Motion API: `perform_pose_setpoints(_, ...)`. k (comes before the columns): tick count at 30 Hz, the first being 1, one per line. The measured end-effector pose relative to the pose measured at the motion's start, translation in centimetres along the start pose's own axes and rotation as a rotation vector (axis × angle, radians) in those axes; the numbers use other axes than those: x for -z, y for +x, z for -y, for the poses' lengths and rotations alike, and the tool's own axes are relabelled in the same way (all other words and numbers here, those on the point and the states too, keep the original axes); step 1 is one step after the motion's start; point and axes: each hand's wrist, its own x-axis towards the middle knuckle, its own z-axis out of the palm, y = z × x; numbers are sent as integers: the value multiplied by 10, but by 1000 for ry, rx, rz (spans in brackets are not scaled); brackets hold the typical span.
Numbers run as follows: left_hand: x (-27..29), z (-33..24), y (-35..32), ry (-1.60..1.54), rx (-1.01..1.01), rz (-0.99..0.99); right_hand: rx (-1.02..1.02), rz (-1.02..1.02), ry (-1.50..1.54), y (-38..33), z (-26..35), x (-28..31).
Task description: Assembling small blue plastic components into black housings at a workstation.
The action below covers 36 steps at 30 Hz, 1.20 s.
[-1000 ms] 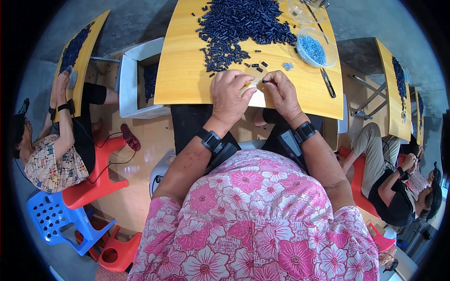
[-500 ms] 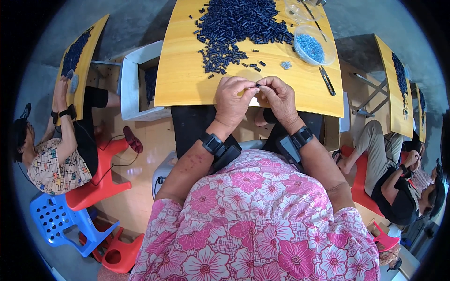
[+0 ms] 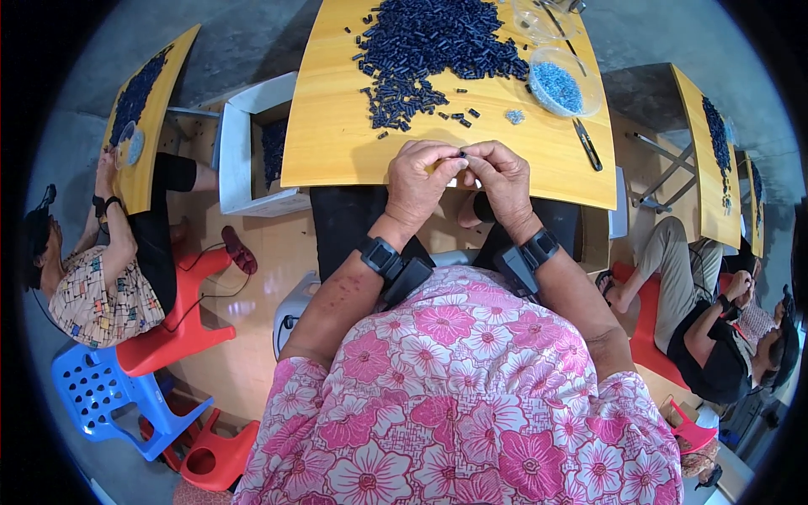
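Note:
My left hand [image 3: 422, 178] and my right hand [image 3: 502, 178] meet fingertip to fingertip over the near edge of the yellow table [image 3: 337, 143]. Together they pinch one small dark blue tube piece [image 3: 462, 155]. A large heap of the same dark blue pieces [image 3: 438, 46] lies at the far middle of the table, with stray ones trailing toward my hands. A clear bowl of small light blue parts [image 3: 560, 84] stands to the right of the heap. Both wrists carry black bands.
A dark tool [image 3: 587, 143] lies at the table's right side. A white box [image 3: 252, 151] holding dark pieces stands left of the table. Other people sit at yellow tables at left [image 3: 93, 278] and right [image 3: 707, 328]. Red and blue plastic stools [image 3: 168, 337] stand at lower left.
My hands have closed in on each other at the table edge, and the fingertips now pinch a dark piece together.

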Motion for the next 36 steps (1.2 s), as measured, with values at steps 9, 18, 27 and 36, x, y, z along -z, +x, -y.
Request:
perform_pose_setpoints(9, 4, 3, 2, -9, 21, 66, -4, 141, -98, 5, 5, 7)
perform_pose_setpoints(18, 4, 3, 3, -45, 92, 114, -26, 231, -105, 9, 8, 12)
perform_pose_setpoints(27, 12, 3, 1, -115, 203, 207, 12, 222, -61, 8, 1, 9)
perform_pose_setpoints(36, 8, 3, 2, -74, 200, 194, 82, 135, -114, 6, -5, 9)
